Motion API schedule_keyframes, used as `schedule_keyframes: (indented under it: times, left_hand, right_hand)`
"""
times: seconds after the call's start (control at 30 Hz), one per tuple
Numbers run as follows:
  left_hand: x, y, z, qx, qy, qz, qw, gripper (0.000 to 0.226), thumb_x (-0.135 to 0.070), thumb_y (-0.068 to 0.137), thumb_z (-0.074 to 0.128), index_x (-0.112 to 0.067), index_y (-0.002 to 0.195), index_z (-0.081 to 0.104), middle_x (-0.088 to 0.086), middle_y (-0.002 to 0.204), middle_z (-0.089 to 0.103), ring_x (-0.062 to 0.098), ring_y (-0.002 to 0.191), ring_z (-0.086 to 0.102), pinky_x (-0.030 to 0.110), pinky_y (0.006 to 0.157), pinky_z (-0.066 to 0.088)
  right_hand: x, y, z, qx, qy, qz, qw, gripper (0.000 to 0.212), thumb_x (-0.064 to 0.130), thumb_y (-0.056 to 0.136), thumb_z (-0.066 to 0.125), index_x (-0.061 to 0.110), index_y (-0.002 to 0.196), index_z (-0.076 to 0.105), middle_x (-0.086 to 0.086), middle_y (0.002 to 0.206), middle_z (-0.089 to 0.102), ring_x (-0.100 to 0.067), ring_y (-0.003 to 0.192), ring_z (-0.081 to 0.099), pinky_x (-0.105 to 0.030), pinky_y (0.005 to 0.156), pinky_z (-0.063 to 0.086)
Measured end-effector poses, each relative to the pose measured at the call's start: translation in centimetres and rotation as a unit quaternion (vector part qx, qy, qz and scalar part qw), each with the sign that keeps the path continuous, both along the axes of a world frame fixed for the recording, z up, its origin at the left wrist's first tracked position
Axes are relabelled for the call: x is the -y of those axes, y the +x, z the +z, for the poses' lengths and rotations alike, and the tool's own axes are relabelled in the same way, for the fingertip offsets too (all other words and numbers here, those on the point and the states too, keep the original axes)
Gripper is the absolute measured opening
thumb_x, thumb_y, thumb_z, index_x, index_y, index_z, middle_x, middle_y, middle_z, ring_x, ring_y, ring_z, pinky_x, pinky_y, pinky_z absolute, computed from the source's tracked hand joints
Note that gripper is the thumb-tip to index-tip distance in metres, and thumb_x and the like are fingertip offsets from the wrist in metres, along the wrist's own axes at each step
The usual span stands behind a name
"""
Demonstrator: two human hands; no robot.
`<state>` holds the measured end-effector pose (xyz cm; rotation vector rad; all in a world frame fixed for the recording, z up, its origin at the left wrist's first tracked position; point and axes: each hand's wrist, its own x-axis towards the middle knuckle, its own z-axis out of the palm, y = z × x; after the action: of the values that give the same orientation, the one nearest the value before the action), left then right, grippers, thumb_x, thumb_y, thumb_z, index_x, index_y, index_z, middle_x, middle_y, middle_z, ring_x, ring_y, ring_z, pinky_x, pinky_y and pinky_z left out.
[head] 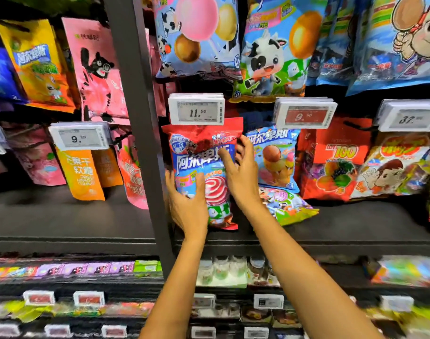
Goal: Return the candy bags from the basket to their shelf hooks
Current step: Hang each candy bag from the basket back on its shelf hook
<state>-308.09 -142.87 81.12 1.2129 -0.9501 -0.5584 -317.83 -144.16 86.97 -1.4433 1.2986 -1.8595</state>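
A red and blue lollipop candy bag (196,155) hangs under the 11.50 price tag (196,112), just right of the dark shelf post. My left hand (187,204) grips its lower left edge, thumb across the front. My right hand (242,172) rests on its right side, fingers spread over the blue label. The hook itself is hidden behind the tag. The basket is out of view.
A light blue candy bag (275,157) hangs right beside it under a red 9.90 tag (304,116), with another bag (287,206) lying on the shelf below. Cow lollipop bags (265,52) hang above. The dark post (138,113) stands left. Lower shelves hold small packs.
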Motion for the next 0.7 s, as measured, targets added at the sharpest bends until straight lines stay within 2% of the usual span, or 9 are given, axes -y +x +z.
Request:
schedule_keyframes:
  times: [0.07, 0.13, 0.17, 0.27, 0.37, 0.47, 0.53, 0.63, 0.7]
  left_hand:
    - [-0.4, -0.1, -0.6, -0.016, -0.025, -0.009, 1.000, 0.079, -0.046, 0.085, 0.067, -0.016, 0.149, 0.030, 0.001, 0.150, 0.043, 0.019, 0.134, 0.048, 0.045, 0.109, 0.041]
    - [-1.4, -0.3, -1.6, -0.019, -0.050, -0.010, 0.999, 0.083, -0.045, 0.084, 0.067, -0.015, 0.151, 0.027, 0.000, 0.152, 0.038, 0.016, 0.138, 0.042, 0.042, 0.112, 0.038]
    - [-2.1, -0.6, -2.3, -0.011, -0.058, -0.004, 0.998, 0.083, -0.044, 0.085, 0.067, -0.016, 0.151, 0.026, 0.001, 0.153, 0.037, 0.016, 0.139, 0.039, 0.041, 0.114, 0.036]
    - [-4.8, -2.0, -5.0, 0.030, -0.073, 0.014, 0.997, 0.079, -0.026, 0.089, 0.069, -0.018, 0.153, 0.022, 0.000, 0.158, 0.027, 0.009, 0.145, 0.026, 0.026, 0.118, 0.025]
    - [-7.6, -4.0, -7.1, 0.044, -0.072, 0.008, 0.996, 0.078, -0.014, 0.090, 0.067, -0.022, 0.152, 0.022, -0.002, 0.161, 0.021, 0.009, 0.149, 0.018, 0.012, 0.116, 0.015]
    - [-10.3, -6.3, -9.2, 0.058, -0.076, 0.023, 0.995, 0.065, -0.007, 0.089, 0.065, -0.011, 0.146, 0.034, 0.007, 0.158, 0.029, 0.016, 0.148, 0.022, 0.014, 0.116, 0.017]
    - [-12.0, -8.3, -11.0, 0.065, -0.067, 0.024, 0.995, 0.055, -0.002, 0.088, 0.064, -0.006, 0.138, 0.041, 0.014, 0.150, 0.038, 0.021, 0.142, 0.033, 0.018, 0.115, 0.023]
    - [-15.1, -11.4, -15.5, 0.079, -0.008, -0.012, 0.997, 0.036, -0.007, 0.091, 0.060, -0.001, 0.125, 0.050, 0.015, 0.128, 0.052, 0.029, 0.120, 0.049, 0.030, 0.105, 0.038]
    - [-18.0, -13.9, -19.6, 0.087, 0.063, -0.056, 0.993, 0.023, -0.008, 0.093, 0.057, -0.004, 0.115, 0.055, 0.011, 0.112, 0.057, 0.027, 0.105, 0.054, 0.034, 0.093, 0.044]
  right_hand:
    - [-1.6, 0.1, -0.9, 0.024, 0.003, 0.019, 1.000, 0.054, 0.012, 0.093, 0.063, 0.006, 0.141, 0.038, -0.012, 0.138, 0.053, -0.006, 0.121, 0.055, -0.016, 0.100, 0.045]
    - [-3.4, -0.3, -1.8, 0.030, -0.008, 0.020, 0.999, 0.053, 0.006, 0.094, 0.061, 0.003, 0.141, 0.037, -0.013, 0.140, 0.050, -0.014, 0.128, 0.051, -0.022, 0.107, 0.042]
    - [-4.4, -0.7, -2.3, 0.026, -0.006, 0.012, 1.000, 0.050, 0.005, 0.094, 0.060, 0.003, 0.139, 0.040, -0.013, 0.138, 0.052, -0.013, 0.126, 0.053, -0.021, 0.105, 0.043]
    - [-7.6, -2.8, -4.5, 0.040, 0.015, -0.023, 0.999, 0.029, 0.009, 0.095, 0.060, 0.005, 0.123, 0.055, -0.005, 0.112, 0.066, -0.004, 0.102, 0.063, -0.012, 0.085, 0.048]
    - [-10.7, -5.8, -7.5, 0.045, 0.053, -0.059, 0.996, 0.012, 0.014, 0.096, 0.059, 0.013, 0.106, 0.065, 0.003, 0.096, 0.070, -0.004, 0.090, 0.066, -0.014, 0.077, 0.050]
    - [-13.9, -9.4, -11.4, 0.047, 0.092, -0.092, 0.990, 0.014, 0.008, 0.097, 0.055, 0.015, 0.099, 0.066, 0.000, 0.090, 0.072, -0.011, 0.084, 0.068, -0.025, 0.080, 0.054]
    - [-16.3, -12.3, -14.5, 0.045, 0.132, -0.098, 0.985, 0.019, 0.005, 0.095, 0.053, 0.018, 0.096, 0.067, -0.003, 0.086, 0.072, -0.015, 0.083, 0.068, -0.029, 0.078, 0.055]
    - [-19.9, -16.8, -20.1, 0.038, 0.221, -0.101, 0.969, 0.023, 0.005, 0.093, 0.053, 0.023, 0.092, 0.068, -0.001, 0.081, 0.071, -0.019, 0.079, 0.068, -0.033, 0.076, 0.055]
    - [-22.6, -20.1, -24.6, 0.040, 0.296, -0.094, 0.950, 0.017, 0.003, 0.094, 0.054, 0.012, 0.092, 0.069, -0.006, 0.079, 0.071, -0.019, 0.074, 0.066, -0.037, 0.076, 0.054]
